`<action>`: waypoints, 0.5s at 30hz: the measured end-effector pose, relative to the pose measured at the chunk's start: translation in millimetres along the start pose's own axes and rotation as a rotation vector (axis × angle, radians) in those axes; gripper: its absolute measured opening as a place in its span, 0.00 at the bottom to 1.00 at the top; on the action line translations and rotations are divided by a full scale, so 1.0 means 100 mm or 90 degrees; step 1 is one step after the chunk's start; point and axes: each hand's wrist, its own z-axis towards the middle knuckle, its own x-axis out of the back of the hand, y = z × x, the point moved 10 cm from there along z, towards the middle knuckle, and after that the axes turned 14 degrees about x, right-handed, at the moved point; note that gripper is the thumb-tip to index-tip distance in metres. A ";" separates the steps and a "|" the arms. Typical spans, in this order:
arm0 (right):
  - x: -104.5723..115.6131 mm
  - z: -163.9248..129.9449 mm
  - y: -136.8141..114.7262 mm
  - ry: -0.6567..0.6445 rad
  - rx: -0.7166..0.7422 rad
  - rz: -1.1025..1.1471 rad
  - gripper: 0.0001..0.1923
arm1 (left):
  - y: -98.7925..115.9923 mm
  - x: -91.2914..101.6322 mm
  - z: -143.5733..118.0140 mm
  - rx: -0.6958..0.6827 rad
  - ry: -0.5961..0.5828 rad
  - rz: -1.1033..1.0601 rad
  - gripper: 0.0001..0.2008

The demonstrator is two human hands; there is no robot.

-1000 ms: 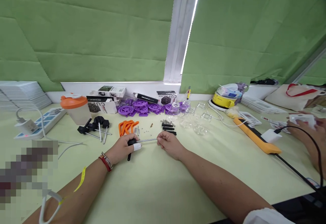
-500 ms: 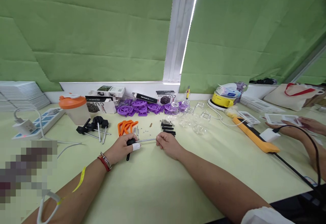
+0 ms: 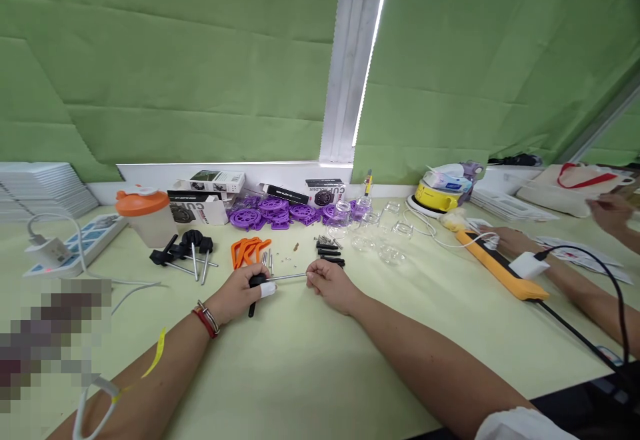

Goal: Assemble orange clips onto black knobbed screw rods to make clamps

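Just below the frame's centre, I see the left hand (image 3: 237,293) closed round a black-headed metal rod (image 3: 287,277), the right hand (image 3: 331,285) pinching its far end. Bare counter (image 3: 300,373) spreads below them, its edge cutting across the lower right. Mid-left stands an orange-lidded bottle (image 3: 145,217), contents unclear from here; at centre, a box (image 3: 326,192) reads "CUP HOLDER".

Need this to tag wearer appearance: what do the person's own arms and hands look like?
Left hand: white wrap on one digit, apparently the thumb; red band and silvery bracelet at the wrist. A yellow strip on a white loop shows over that forearm. Right hand: no glove or wristwear visible; white sleeve at the frame's bottom edge.
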 end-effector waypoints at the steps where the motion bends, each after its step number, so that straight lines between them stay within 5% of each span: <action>1: 0.00 0.00 0.01 -0.001 0.000 -0.002 0.09 | 0.00 0.00 0.00 0.000 -0.001 0.000 0.12; 15: 0.00 0.00 0.01 -0.002 0.002 0.036 0.11 | 0.00 0.01 0.00 0.000 0.005 0.004 0.12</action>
